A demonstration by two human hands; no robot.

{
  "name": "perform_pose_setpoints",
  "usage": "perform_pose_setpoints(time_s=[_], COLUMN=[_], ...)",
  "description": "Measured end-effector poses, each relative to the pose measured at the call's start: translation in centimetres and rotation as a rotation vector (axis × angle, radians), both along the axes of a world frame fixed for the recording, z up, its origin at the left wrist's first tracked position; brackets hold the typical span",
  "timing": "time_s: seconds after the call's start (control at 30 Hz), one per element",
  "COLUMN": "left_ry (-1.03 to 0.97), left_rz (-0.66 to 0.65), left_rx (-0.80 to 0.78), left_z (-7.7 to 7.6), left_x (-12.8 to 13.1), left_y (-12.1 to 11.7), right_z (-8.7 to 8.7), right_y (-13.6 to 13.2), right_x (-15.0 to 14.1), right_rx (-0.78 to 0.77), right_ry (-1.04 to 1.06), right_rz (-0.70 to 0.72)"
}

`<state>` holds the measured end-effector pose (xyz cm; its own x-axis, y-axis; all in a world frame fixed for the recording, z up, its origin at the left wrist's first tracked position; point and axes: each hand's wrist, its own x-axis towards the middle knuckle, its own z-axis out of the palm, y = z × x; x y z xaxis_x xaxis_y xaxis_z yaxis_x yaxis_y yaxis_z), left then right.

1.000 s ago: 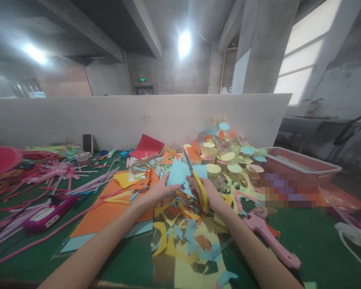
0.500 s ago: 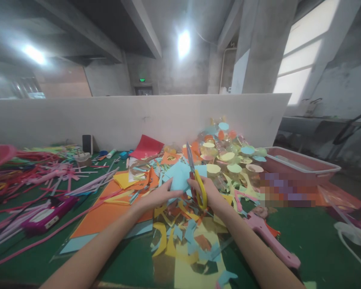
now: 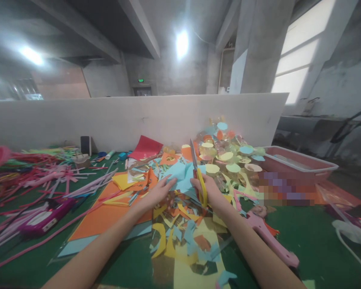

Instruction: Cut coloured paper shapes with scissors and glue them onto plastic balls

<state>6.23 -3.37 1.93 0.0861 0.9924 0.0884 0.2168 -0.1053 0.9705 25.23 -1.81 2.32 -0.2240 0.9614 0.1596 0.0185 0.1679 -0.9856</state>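
Note:
Light blue paper (image 3: 183, 176) lies in front of me, with a crease running through it. My left hand (image 3: 160, 192) pinches its left edge between thumb and fingers. Yellow-handled scissors (image 3: 203, 189) are gripped in my right hand (image 3: 210, 192), at the paper's right side. Their blades point up and away from me, beside the paper and seemingly together. Cut paper scraps (image 3: 190, 237) in yellow, blue and orange are heaped below both hands. Behind my right hand stands a pile of clear rounded pieces topped with paper discs (image 3: 225, 156).
Orange sheets (image 3: 99, 216) lie to the left, near a purple device (image 3: 48, 218) and pink strips (image 3: 61, 172). A pink-handled tool (image 3: 272, 241) rests at right. Farther right is a pink bin (image 3: 307, 164). A white partition (image 3: 108, 120) borders the table's back.
My left hand has shifted left and up along the blue paper, which now shows more creased. The scissors have moved slightly right and up, away from the paper's middle.

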Motion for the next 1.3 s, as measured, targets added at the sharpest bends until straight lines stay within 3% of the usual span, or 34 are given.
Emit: perform_pose_setpoints(time_s=[0.1,0.37,0.63,0.7,0.87,1.07,1.2,1.3], left_ry=[0.006,-0.072,-0.138,-0.093,0.072,0.162,0.288,0.345], left_rz=[-0.037,-0.017,-0.044,-0.009,0.105,0.178,0.259,0.249], left_rx=[-0.075,-0.018,-0.006,0.007,0.055,0.104,0.184,0.182], left_z=[0.0,-0.5,-0.5,-0.6,-0.7,-0.2,0.1,0.1], left_x=[-0.1,-0.3,-0.2,-0.4,-0.9,-1.0,-0.8,-0.7], left_y=[0.5,1.9,2.2,2.2,2.2,1.9,1.6,1.4], right_z=[0.1,-0.7,-0.5,-0.3,0.7,1.1,0.9,0.8], right_y=[-0.2,1.1,0.7,0.6,0.1,-0.3,-0.4,-0.3], right_x=[0.0,-0.4,0.1,0.3,0.8,1.4,1.5,1.5], right_rx=[-0.007,0.039,0.091,0.109,0.219,0.200,0.217,0.248], right_ry=[-0.019,-0.089,-0.231,-0.330,-0.872,-1.104,-1.157,-1.160], right_rz=[0.000,-0.095,-0.198,-0.287,-0.524,-0.547,-0.513,-0.497])
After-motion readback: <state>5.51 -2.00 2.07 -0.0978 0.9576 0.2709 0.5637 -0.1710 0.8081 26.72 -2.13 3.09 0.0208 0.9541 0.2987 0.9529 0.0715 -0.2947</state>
